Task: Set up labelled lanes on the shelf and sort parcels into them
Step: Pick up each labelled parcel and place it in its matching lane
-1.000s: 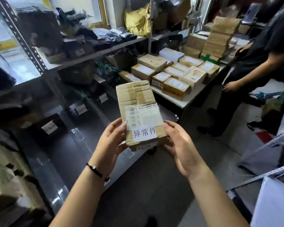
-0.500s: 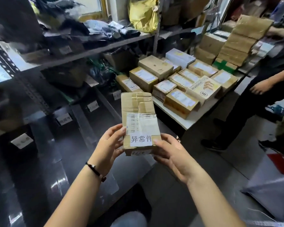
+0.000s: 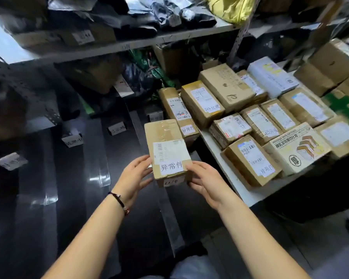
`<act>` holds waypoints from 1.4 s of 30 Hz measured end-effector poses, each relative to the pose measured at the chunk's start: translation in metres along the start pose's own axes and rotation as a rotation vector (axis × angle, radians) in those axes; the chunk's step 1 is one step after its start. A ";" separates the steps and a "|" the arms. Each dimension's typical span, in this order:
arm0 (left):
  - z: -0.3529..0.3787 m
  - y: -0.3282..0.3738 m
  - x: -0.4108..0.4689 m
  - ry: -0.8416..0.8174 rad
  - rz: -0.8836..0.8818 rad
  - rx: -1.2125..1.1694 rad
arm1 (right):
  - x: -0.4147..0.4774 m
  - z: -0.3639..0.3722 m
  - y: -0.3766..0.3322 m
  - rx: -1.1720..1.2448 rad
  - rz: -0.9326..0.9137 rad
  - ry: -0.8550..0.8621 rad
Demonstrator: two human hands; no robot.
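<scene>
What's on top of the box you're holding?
Tape, a barcode label and a white slip lie on the box. The left hand and right hand cover its lower sides.

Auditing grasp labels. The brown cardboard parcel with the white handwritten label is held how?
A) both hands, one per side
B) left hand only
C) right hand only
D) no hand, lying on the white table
A: the left hand and the right hand each grip one side of the brown cardboard parcel at its near end.

one held parcel (image 3: pixel 167 146), four paper labels (image 3: pixel 72 140) on the dark shelf (image 3: pixel 79 178).
</scene>
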State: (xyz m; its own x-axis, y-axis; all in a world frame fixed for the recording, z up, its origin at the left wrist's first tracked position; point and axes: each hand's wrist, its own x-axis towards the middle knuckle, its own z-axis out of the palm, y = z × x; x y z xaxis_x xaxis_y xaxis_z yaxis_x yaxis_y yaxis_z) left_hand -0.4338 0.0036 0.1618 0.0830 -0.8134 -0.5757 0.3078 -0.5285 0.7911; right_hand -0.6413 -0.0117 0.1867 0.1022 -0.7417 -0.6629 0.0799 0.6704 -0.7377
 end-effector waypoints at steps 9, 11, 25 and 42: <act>-0.020 0.010 0.044 0.297 -0.067 -0.076 | 0.135 0.004 0.004 -0.078 0.137 -0.062; -0.023 0.009 0.049 0.328 -0.083 -0.088 | 0.153 0.007 0.010 -0.090 0.166 -0.073; -0.044 0.007 0.061 0.444 -0.155 -0.116 | 0.221 0.032 0.020 -0.129 0.212 -0.061; -0.038 0.030 0.019 0.612 0.173 0.680 | 0.126 0.087 -0.067 -1.194 -0.593 -0.293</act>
State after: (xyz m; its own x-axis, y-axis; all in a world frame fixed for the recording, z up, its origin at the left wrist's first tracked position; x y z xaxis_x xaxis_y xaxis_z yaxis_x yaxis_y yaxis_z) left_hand -0.3866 -0.0182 0.1668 0.6211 -0.7267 -0.2935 -0.3612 -0.5977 0.7157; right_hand -0.5479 -0.1476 0.1636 0.5691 -0.7768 -0.2697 -0.6977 -0.2826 -0.6584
